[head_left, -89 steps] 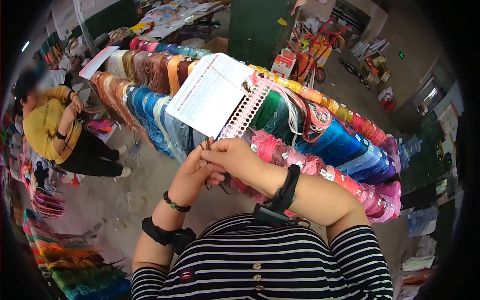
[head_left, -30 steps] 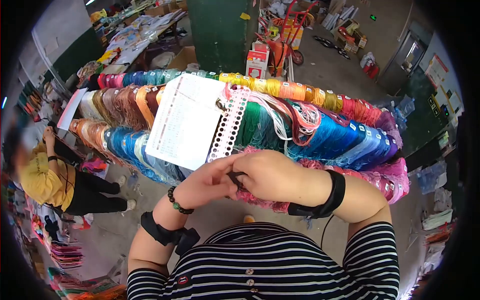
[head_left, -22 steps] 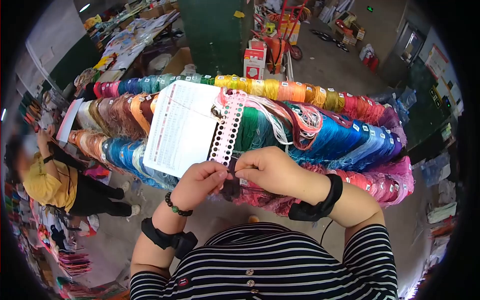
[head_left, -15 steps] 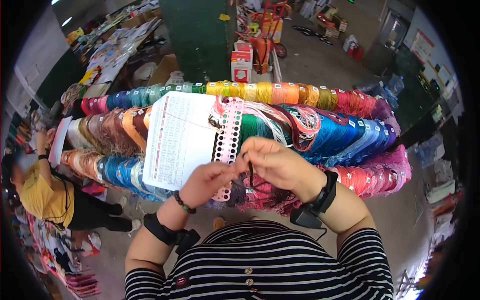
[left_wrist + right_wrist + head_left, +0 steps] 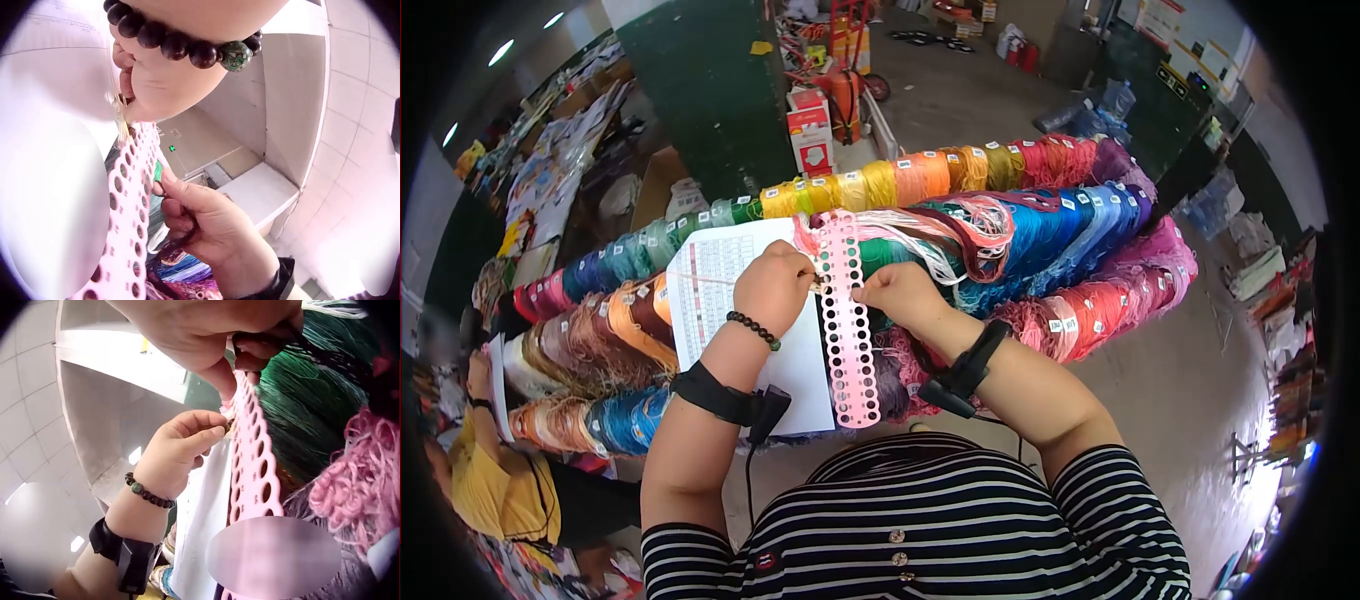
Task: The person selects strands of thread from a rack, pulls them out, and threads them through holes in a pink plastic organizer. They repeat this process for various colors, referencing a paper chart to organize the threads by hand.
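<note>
Pinching a pale thread tuft (image 5: 120, 117) with the grip of the left hand (image 5: 775, 290), right at the left edge of the long pink strip with two rows of round holes (image 5: 855, 370). Grasping a dark, thin strand (image 5: 182, 242) in the grip of the right hand (image 5: 903, 292), fingers curled round it, just beside the strip's right edge; trailing down from there. As for the strip: lying lengthwise over the right side of the white printed sheet (image 5: 802, 370), on top of labelled multicolour thread skeins (image 5: 1060, 325). Near its top end, draped across the skeins: looped pink, white and maroon threads (image 5: 992, 232). Off to the left: a person in a yellow top (image 5: 495, 490).
</note>
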A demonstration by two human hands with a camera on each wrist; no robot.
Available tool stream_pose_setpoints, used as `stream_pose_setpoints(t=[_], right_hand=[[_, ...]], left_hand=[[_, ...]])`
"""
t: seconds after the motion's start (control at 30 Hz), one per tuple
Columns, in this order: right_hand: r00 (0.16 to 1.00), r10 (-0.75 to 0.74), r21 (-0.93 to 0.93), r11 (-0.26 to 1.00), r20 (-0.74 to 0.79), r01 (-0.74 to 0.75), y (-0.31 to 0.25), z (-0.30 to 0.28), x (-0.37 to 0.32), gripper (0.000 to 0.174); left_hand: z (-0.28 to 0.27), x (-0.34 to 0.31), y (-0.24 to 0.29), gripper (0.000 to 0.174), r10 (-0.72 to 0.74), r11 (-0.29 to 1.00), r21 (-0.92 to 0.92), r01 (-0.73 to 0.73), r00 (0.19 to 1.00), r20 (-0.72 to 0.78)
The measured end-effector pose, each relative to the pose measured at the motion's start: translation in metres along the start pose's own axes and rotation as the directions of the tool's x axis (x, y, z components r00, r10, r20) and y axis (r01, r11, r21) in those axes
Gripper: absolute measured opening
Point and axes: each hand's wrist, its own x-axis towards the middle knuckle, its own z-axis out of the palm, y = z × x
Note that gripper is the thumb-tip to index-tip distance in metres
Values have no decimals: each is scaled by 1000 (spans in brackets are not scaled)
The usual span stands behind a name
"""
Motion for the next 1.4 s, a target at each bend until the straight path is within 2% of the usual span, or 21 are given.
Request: stream_pose_setpoints(t=[0.07,0.1,0.13,0.23,0.33,0.37,0.47,0.5,0.6,0.7,0.8,0.83,0.93,1.03,1.13,1.17,1.27,1.4], right_hand=[[991,89,273,955,97,-112,10,4,5,23],[984,97,431,889,150,-153,10,5,4,18],[976,108,455,871,191,-185,8,1,4,17],[950,99,525,814,294,-248,7,-15,1,13],[961,96,518,826,258,-222,12,-23,2,11],[956,83,517,826,280,-224,12,-27,1,10],[961,68,563,799,266,-212,7,-31,-6,9],[962,38,573,797,272,-193,8,-31,-7,10],[969,60,565,803,241,-190,8,-30,-8,10],[973,82,594,780,215,-197,13,-26,-9,11],[972,105,549,810,210,-206,12,-27,-13,11],[978,94,536,824,187,-182,25,-21,-7,13],[995,-96,262,961,30,84,36,-22,1,15],[986,-144,136,979,-86,155,9,-38,-11,17],[943,-319,178,927,-90,331,-5,-29,-15,19],[969,-247,258,935,-11,242,-6,-24,-13,20],[987,-140,392,915,77,99,6,-8,-4,22],[991,-105,372,926,82,67,8,-4,-1,24]], left_hand=[[0,6,-5,8,45,999,2,-45,999,16],[1,8,-6,8,64,998,-3,-64,998,12],[1,10,-5,8,82,997,-7,-82,997,5],[5,15,1,8,160,980,-91,-175,975,-154],[-9,4,29,10,48,934,-320,-158,945,-325],[-8,-1,32,11,-7,932,-344,-117,941,-338],[4,-14,32,13,-199,787,-615,49,964,-179],[15,-16,24,17,-177,694,-719,47,978,-108],[26,-17,17,26,-169,571,-811,129,985,37],[23,-20,26,33,-243,403,-858,319,941,236],[30,-19,21,37,-242,348,-871,347,931,274],[30,-19,22,38,-253,347,-865,362,924,285],[32,-18,25,41,-277,364,-847,388,913,300],[37,-19,25,45,-275,394,-841,371,920,277],[39,-21,27,49,-267,393,-848,357,926,266],[38,-20,28,49,-266,408,-838,361,926,269],[33,-19,33,50,-260,429,-826,364,926,273],[39,-20,27,50,-210,468,-828,310,949,237]])
